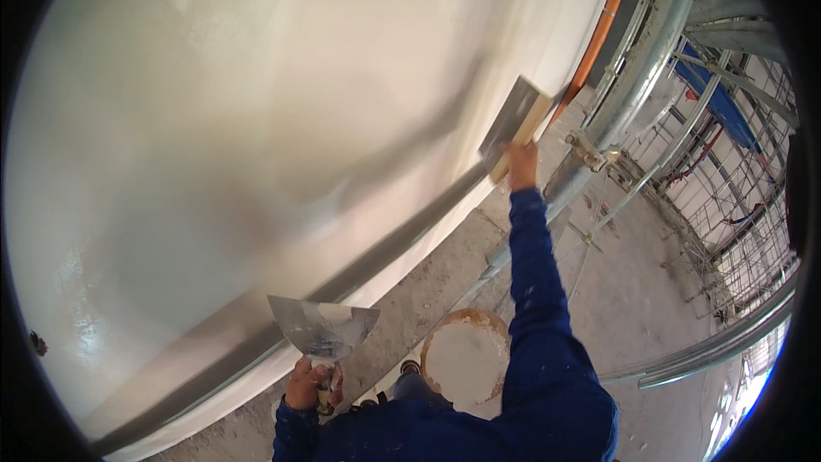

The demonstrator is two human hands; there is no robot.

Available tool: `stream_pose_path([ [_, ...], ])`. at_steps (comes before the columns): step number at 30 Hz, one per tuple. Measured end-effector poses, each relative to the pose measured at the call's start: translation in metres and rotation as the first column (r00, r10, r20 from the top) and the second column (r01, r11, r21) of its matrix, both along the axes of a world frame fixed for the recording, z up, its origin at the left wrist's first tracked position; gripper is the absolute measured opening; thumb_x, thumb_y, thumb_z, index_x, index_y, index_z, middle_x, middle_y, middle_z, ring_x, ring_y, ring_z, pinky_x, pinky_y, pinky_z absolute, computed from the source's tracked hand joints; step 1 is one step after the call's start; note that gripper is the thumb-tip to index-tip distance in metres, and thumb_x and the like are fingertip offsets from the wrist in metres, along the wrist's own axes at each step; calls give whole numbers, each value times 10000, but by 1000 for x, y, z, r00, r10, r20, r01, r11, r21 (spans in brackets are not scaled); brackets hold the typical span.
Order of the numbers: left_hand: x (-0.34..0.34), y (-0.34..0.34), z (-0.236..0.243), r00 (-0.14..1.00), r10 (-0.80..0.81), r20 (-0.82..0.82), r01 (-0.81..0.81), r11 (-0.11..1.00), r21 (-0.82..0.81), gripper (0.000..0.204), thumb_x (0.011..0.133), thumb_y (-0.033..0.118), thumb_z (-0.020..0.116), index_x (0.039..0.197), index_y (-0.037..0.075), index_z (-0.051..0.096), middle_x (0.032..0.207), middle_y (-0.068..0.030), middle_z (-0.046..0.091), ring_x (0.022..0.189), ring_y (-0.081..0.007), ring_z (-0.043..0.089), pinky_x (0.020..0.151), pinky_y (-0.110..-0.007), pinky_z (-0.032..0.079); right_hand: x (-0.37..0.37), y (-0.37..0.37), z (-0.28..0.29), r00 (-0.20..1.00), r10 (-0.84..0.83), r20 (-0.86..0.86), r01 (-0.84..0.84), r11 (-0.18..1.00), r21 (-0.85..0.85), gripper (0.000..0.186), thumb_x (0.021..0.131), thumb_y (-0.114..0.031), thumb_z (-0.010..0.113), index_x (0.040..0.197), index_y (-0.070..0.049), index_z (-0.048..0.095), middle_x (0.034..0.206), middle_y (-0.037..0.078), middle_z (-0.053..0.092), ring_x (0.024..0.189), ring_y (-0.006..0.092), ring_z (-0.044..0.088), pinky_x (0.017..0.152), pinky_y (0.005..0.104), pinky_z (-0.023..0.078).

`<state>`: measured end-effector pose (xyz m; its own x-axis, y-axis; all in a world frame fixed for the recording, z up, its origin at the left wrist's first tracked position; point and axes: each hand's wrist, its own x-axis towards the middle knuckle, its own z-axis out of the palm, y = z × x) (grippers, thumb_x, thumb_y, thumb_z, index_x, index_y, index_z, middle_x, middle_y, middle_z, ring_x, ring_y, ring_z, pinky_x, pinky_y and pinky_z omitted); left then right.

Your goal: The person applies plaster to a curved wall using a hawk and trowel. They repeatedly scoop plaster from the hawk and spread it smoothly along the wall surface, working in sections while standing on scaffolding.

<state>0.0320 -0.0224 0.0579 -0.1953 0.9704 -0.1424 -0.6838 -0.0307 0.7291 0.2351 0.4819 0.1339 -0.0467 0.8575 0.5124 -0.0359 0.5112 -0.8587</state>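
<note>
My left hand (304, 387) grips the handle of a wide, fan-shaped putty knife (321, 330), its metal blade pointing up in front of the wall with some smears on it. Stretched far out to the right, my right hand (520, 164) is closed round the pale wooden back of a broad steel smoothing blade (508, 124). That blade lies at or very close to the smooth whitish wall (256, 103); exact contact I cannot tell. Between my arms, low down, a round container (466, 358) with a brownish rim holds white plaster-like paste.
An orange pipe (603, 26) runs up beside the wall's right edge. Thick metal scaffold tubes (633, 77) with a clamp (586, 152) stand close to my right arm. Dusty concrete floor (650, 291) spreads to the right, with more metal tubes (718, 342) and a blue sheet (718, 98) beyond.
</note>
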Motion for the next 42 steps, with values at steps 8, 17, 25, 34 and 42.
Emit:
stream_pose_path([
  [8, -13, 22, 1, 998, -47, -45, 42, 992, -117, 231, 834, 206, 509, 841, -16, 446, 602, -102, 484, 451, -192, 495, 436, -306, 407, -28, 145, 101, 926, -367, 88, 346, 919, 188, 502, 634, 28, 506, 1134, -9, 493, 804, 142, 600, 710, 261, 600, 660, 344, 480],
  [17, -45, 49, -9, 972, -230, 36, 233, 964, -127, 217, 858, 165, 519, 955, 3, 413, 691, -114, 500, 491, -191, 495, 460, -291, 410, -66, 160, 111, 958, -281, 52, 263, 938, 226, 600, 648, 50, 479, 1241, -17, 418, 803, 86, 555, 669, 188, 548, 608, 296, 463],
  [25, -52, 41, -26, 969, -222, 111, 239, 957, -166, 171, 868, 119, 502, 965, 21, 400, 684, -116, 494, 495, -195, 495, 449, -297, 409, -115, 46, 92, 952, -280, 121, 253, 947, 198, 686, 647, 18, 476, 1320, -20, 351, 1064, 147, 533, 868, 225, 537, 772, 282, 433],
  [34, -61, 6, -41, 965, -256, 46, 260, 958, -118, 205, 843, 166, 500, 759, -20, 479, 637, -99, 514, 497, -175, 514, 446, -282, 410, -188, -132, 67, 981, -86, 176, 42, 971, 237, 852, 614, 78, 454, 1404, -83, 178, 1264, 209, 343, 1119, 330, 410, 919, 335, 356],
  [42, -56, -21, -35, 988, -154, 6, 154, 988, -18, 306, 831, 285, 556, 764, -2, 472, 618, -95, 486, 453, -179, 491, 424, -280, 403, -232, -270, 53, 967, -96, 235, -35, 866, 499, 851, 569, 127, 426, 1376, -33, 206, 1284, 259, 311, 1196, 415, 285, 1010, 454, 246],
])
